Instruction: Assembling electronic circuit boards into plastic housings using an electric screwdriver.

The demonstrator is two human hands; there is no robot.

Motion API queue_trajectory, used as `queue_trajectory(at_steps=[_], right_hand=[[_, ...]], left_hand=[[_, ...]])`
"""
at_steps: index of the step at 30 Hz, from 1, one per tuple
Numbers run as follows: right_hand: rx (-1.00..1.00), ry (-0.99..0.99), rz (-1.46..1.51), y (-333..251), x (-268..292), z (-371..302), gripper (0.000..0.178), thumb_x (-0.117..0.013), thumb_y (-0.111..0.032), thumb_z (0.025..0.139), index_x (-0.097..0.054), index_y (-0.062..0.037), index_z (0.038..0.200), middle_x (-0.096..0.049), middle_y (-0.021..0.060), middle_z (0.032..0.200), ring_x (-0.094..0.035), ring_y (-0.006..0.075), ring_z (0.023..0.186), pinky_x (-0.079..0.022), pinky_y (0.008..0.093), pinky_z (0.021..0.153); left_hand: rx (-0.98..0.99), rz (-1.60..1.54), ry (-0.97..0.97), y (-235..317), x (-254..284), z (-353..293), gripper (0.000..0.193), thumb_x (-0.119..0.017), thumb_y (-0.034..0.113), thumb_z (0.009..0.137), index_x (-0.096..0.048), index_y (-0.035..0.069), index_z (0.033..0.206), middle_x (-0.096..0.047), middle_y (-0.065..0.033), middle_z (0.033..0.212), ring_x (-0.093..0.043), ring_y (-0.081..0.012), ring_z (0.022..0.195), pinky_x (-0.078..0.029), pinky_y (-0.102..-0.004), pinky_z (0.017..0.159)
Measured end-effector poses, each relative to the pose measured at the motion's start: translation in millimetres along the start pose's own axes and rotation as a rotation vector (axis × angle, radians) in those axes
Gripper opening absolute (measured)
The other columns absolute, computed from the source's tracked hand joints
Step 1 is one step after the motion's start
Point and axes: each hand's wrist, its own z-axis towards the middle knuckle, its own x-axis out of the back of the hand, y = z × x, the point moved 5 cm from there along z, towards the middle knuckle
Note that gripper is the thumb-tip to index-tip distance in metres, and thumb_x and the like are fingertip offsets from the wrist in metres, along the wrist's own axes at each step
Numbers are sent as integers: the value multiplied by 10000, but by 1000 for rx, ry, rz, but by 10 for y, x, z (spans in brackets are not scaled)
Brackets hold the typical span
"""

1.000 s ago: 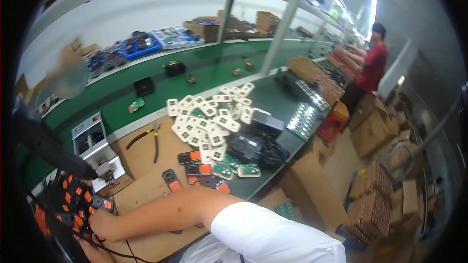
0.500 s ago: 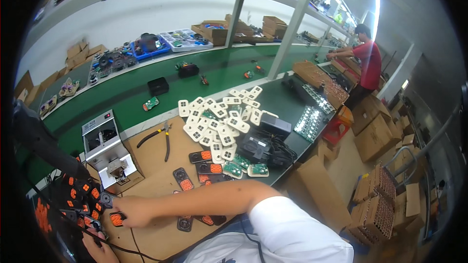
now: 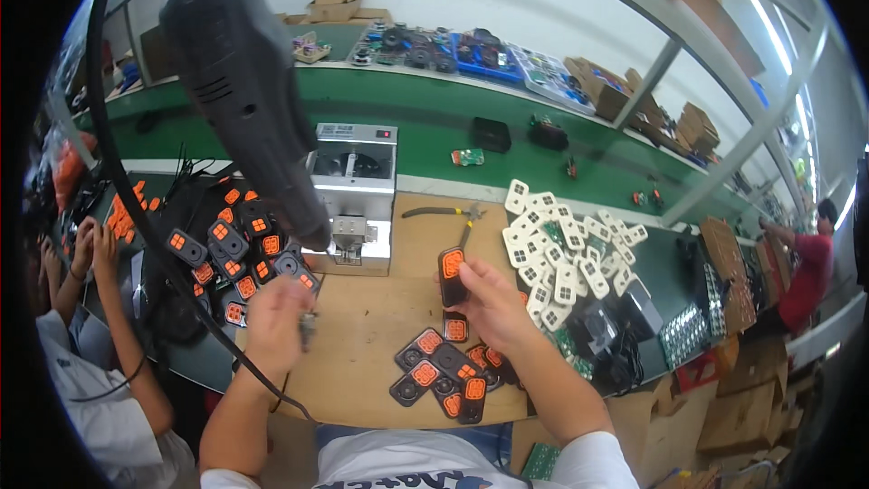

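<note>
My right hand [image 3: 493, 303] grips a black remote-control case [image 3: 451, 279] with an orange button pad, held upright over the board. My left hand [image 3: 276, 324], blurred by motion, is closed at the board's left side. A small grey-green thing at its fingers is too smeared to name. Between and below my hands lie several black remote cases [image 3: 424, 373] with orange pads. Left of the metal machine is a heap of similar cases [image 3: 226, 240]. A dark grey power tool [image 3: 240, 81] hangs above my left hand, its tip by the machine.
A silver box-shaped machine [image 3: 353, 195] stands at the board's back. Pliers [image 3: 466, 222] lie beside it. White remote shells [image 3: 561, 258] are heaped to the right, near black power adapters [image 3: 602, 326]. A black cable [image 3: 172, 285] crosses the left. Another person's hands [image 3: 95, 249] work far left.
The view has swung left. My right hand has come from the left heap to mid-board with the black remote case. My left hand has risen from the lower left.
</note>
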Motion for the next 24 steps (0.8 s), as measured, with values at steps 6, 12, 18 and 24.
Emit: queue_trajectory(at_steps=[6, 12, 18, 24], right_hand=[[47, 152, -95, 50, 218, -222, 355, -574, -256, 1008, -512, -76, 1308, -665, 56, 1144, -683, 162, 982, -599, 343, 786], [-201, -71, 6, 300, -49, -59, 463, -528, -317, 1033, -410, -82, 1414, -513, 59, 1139, -607, 160, 951, -597, 327, 730], [279, 86, -875, -78, 17, -302, 521, -657, -51, 902, -418, -51, 1364, -632, 69, 903, -614, 144, 704, -509, 265, 657], [243, -34, -809, 139, -141, -242, 549, -699, -53, 866, -420, -33, 1338, -677, 110, 965, -630, 155, 734, -505, 292, 678]], left_hand=[[120, -185, -448, 271, -1025, 283, 193, -544, 220, 1012, -551, 29, 981, -533, 17, 807, -516, -72, 762, -440, -242, 694], [147, -313, -331, -223, -874, 183, 327, -614, 371, 950, -529, 60, 896, -502, 22, 722, -486, -71, 661, -404, -231, 607], [178, -371, -346, -300, -957, 232, 429, -639, 472, 943, -522, 62, 895, -513, 6, 723, -494, -90, 659, -409, -249, 603], [-151, -7, -367, -28, -909, 102, 313, -633, 305, 937, -522, 30, 838, -515, -52, 745, -492, -142, 697, -374, -280, 618]])
